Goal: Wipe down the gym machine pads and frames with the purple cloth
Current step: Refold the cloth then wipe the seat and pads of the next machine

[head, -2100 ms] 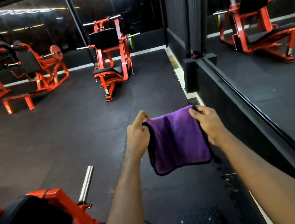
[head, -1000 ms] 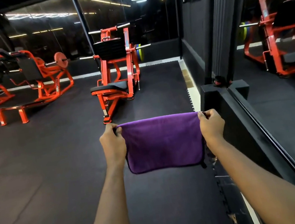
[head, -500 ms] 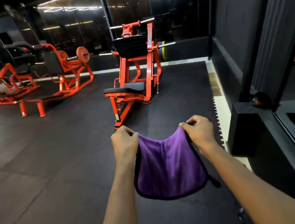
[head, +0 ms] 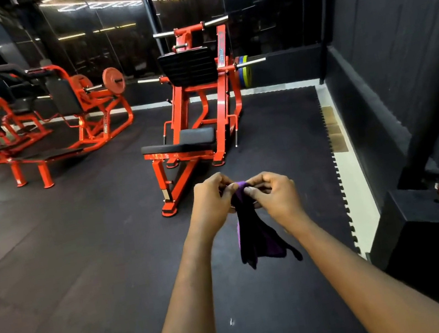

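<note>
Since half a second back the hands have been brought together, and the soft purple cloth (head: 253,236) with dark edging, then held sagging between them, is now bunched into a narrow hanging strip. Its top is pinched between the curled fingers of the left hand (head: 211,202) and the right hand (head: 273,198), so both grips are closed on it. The fingertips are set very close; actual contact between the hands cannot be confirmed. The cloth is held in mid-air ahead of the person, above the black rubber floor mat (head: 81,247), with no machine touched. Its lower end hangs free, with a dark corner or tag sticking out to the right. The orange steel-framed plate-loaded machine (head: 183,114) is seen straight ahead, larger in view than before and well apart from the cloth. Its flat black seat pad (head: 193,140) and ribbed black back pad (head: 187,68) are not yet wiped. Coloured weight plates (head: 243,70) are seen at its right side, near the dark mirrored wall. A second orange machine (head: 94,120) with black pads is placed further left. A black boxed plinth (head: 424,219) is set along the right wall; a dark round object with red on it sits there, not identifiable.
</note>
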Tool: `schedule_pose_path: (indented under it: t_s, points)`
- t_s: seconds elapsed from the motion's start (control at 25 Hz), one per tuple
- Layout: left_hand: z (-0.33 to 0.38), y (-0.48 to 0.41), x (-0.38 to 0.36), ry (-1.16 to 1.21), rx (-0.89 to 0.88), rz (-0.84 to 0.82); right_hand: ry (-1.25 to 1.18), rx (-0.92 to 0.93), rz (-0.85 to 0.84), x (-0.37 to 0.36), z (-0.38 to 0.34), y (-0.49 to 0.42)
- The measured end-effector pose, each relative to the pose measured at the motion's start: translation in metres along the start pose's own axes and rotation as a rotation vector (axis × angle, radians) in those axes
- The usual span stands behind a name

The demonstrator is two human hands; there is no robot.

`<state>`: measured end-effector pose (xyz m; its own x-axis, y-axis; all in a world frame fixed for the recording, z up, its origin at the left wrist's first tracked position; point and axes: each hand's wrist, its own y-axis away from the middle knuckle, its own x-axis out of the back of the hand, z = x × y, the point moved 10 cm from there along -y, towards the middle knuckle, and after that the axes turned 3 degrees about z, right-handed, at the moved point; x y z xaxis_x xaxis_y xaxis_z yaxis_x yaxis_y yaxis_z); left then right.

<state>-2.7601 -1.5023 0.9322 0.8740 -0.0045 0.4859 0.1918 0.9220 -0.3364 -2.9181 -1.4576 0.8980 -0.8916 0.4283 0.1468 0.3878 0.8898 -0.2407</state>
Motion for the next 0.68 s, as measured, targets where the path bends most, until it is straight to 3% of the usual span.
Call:
schedule_pose_path:
  t_s: [0.12,0.24,0.32,0.48,0.56,0.68]
  points:
    - [-0.019,-0.081,-0.051,-0.062,-0.007,0.009,0.016,0.072,-0.010,0.001,0.030,-0.095]
    - [-0.027,-0.171,-0.090,-0.077,0.037,0.024,-0.004,0.064,-0.142,-0.002,0.059,-0.196]
    - [-0.034,-0.227,-0.107,-0.011,0.081,0.023,-0.008,0.065,-0.260,-0.009,0.067,-0.258]
    - [-0.065,-0.325,-0.131,0.061,0.115,0.002,0.053,0.074,-0.288,-0.029,0.097,-0.376]
    - [-0.106,-0.382,-0.138,-0.038,0.118,-0.003,0.061,0.072,-0.300,-0.046,0.122,-0.441]
    - [-0.175,-0.458,-0.161,-0.343,0.136,-0.253,-0.029,0.025,-0.350,-0.075,0.157,-0.537]
